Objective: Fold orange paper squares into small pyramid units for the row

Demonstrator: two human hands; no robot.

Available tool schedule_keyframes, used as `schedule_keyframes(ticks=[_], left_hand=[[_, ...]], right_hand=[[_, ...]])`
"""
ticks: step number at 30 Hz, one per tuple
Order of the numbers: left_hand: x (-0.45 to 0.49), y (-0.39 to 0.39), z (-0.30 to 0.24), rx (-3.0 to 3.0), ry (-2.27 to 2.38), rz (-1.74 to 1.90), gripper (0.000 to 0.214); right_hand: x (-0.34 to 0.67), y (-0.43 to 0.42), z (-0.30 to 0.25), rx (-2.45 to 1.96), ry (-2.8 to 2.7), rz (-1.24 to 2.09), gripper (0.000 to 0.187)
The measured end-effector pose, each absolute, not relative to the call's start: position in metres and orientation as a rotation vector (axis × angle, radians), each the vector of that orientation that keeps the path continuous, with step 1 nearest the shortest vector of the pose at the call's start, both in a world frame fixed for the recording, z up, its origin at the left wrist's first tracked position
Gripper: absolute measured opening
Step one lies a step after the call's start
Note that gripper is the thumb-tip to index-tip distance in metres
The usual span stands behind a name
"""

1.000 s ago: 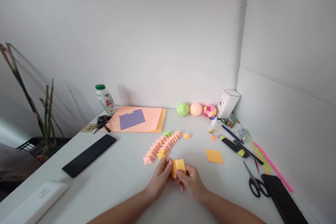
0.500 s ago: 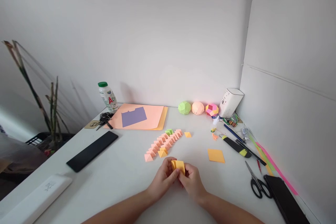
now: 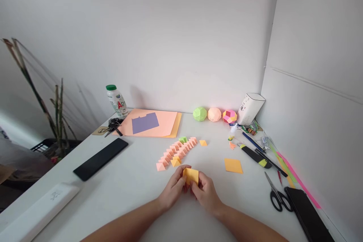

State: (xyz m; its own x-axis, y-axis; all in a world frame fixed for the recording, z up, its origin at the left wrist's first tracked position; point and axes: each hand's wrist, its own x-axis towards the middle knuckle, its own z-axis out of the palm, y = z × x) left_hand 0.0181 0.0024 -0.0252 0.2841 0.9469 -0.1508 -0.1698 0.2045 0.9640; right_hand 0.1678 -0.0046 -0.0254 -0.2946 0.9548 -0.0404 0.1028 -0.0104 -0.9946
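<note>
A small yellow-orange piece of folded paper [image 3: 191,176] is held up between both hands, above the front middle of the table. My left hand [image 3: 173,189] is closed on its left edge, thumb in front. My right hand [image 3: 207,193] pinches its lower right side. Just beyond the hands stand rows of folded peach paper pieces [image 3: 170,154], with a yellow-orange folded piece [image 3: 176,162] at the near end and green pieces [image 3: 183,140] at the far end. A flat orange paper square [image 3: 233,166] lies to the right, and a small orange folded piece [image 3: 203,143] lies farther back.
On the right are scissors [image 3: 279,196], a black phone [image 3: 307,211], a box cutter [image 3: 255,155] and paper strips [image 3: 300,185]. Three paper balls [image 3: 214,114] sit by the wall. At left are paper sheets [image 3: 167,121], a bottle [image 3: 117,102], a black slab [image 3: 100,159] and a white case [image 3: 42,211].
The paper in my hands has turned so that its face looks flatter and wider. My right thumb has shifted slightly left along its lower edge. The camera view has tilted a little.
</note>
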Motion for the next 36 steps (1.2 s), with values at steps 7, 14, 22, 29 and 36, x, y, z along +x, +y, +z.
schedule_keyframes(ticks=[7, 14, 22, 29, 36], left_hand=[[0.026, 0.006, -0.011, 0.897, 0.974, 1.003, 0.040], [0.030, 0.008, 0.002, 0.794, 1.157, 0.979, 0.027], [0.023, 0.020, -0.012, 0.798, 0.837, 0.918, 0.033], [0.018, 0.018, -0.012, 0.755, 0.700, 0.978, 0.030], [0.019, 0.018, -0.017, 0.793, 0.749, 0.947, 0.032]], right_hand=[[0.168, -0.003, -0.027, -1.113, -1.447, 1.426, 0.020], [0.174, -0.003, -0.026, -1.078, -1.426, 1.488, 0.043], [0.192, 0.006, -0.024, -0.827, -1.705, 1.359, 0.041], [0.192, 0.007, -0.039, -0.966, -1.684, 1.215, 0.043], [0.193, 0.008, -0.036, -1.014, -1.633, 1.236, 0.039]])
